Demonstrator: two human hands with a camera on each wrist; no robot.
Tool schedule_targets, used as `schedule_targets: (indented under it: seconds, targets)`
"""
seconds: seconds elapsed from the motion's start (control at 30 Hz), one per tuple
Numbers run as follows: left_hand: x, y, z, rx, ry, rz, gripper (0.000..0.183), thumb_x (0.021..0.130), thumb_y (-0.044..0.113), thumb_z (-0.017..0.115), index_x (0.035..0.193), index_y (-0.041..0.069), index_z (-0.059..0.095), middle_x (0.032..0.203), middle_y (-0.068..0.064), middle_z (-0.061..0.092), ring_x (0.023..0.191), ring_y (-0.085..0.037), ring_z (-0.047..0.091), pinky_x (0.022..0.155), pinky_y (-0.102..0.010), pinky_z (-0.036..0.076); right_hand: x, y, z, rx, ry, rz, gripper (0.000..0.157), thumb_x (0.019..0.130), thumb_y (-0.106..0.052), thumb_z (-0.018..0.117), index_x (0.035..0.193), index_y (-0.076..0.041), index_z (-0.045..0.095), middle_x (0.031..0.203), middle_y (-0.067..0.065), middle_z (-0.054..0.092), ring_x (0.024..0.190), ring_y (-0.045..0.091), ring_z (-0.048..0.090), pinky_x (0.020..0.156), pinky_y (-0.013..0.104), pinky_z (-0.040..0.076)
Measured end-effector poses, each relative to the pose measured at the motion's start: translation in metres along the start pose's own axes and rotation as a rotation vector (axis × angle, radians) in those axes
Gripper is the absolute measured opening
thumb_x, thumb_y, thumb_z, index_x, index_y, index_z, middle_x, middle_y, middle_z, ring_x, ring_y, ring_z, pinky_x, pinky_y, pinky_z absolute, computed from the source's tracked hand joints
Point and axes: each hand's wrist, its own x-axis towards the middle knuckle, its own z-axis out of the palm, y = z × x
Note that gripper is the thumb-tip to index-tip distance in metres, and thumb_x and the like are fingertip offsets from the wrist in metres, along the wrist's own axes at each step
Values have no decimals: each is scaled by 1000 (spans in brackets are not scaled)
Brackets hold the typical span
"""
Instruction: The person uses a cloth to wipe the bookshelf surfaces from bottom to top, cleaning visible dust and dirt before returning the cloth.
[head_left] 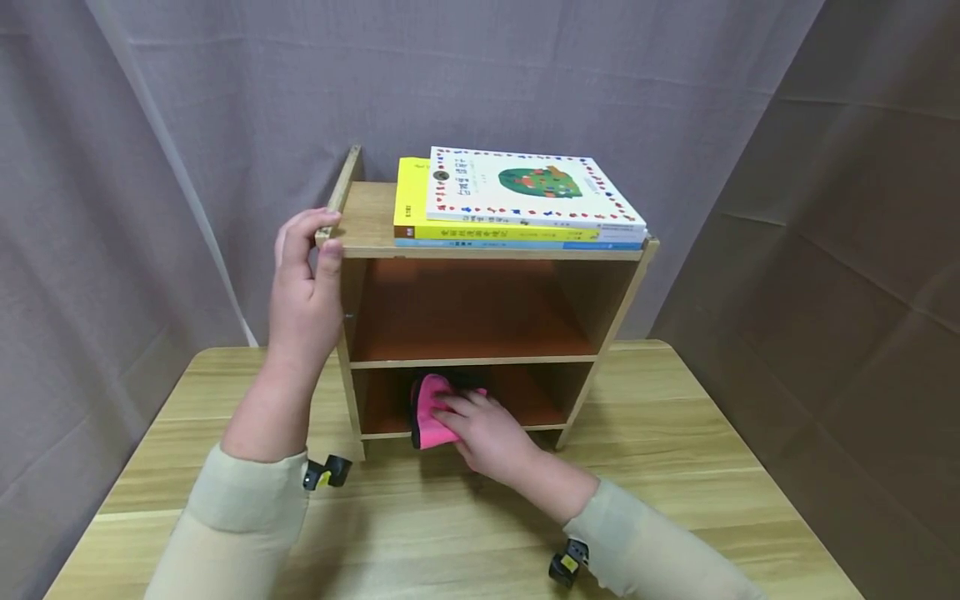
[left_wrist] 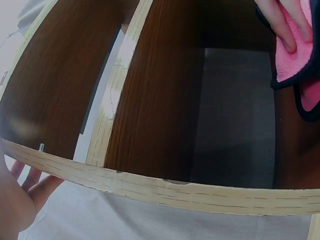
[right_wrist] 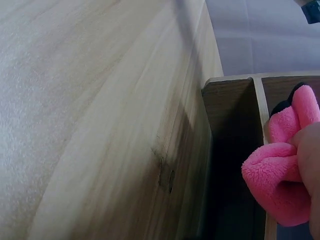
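Note:
A small wooden shelf [head_left: 472, 362] stands upright on the table. My left hand [head_left: 303, 287] grips the top front corner of its left side panel, thumb in front and fingers over the edge; in the left wrist view, those fingers [left_wrist: 37, 190] show past the panel's edge. In the lower compartment my right hand [head_left: 491, 433] holds a pink cloth [head_left: 431, 412] with black edging. The cloth [right_wrist: 275, 185] is bunched around the hand in the right wrist view. From the left wrist view, two fingers lie on the cloth [left_wrist: 295, 60]. The right thumb is partly cut off.
On the shelf's top lies a stack of books, with a white book [head_left: 525, 183] uppermost, a yellow book [head_left: 408, 200] under it and blue at the bottom. The wooden table [head_left: 697, 467] extends around the shelf. Grey curtains [head_left: 480, 75] hang behind and at both sides.

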Motion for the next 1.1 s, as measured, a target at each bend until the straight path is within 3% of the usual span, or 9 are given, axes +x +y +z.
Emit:
schedule_targets:
  seconds: [0.4, 1.1]
  targets:
    - [1, 1, 3, -15, -11, -12, 59, 97, 61, 46, 131, 14, 56, 141, 0, 47, 132, -11, 40, 110, -33, 33, -12, 7, -6, 52, 124, -33, 52, 79, -11, 82, 128, -17, 66, 133, 1, 61, 116, 25, 58, 97, 40, 50]
    - [-2, 1, 0, -26, -14, -16, 51, 100, 53, 48, 132, 14, 56, 140, -1, 46, 132, -11, 39, 112, -30, 30, -43, 18, -30, 83, 209, -6, 51, 76, -4, 82, 124, -16, 70, 133, 3, 63, 115, 27, 58, 98, 41, 50]
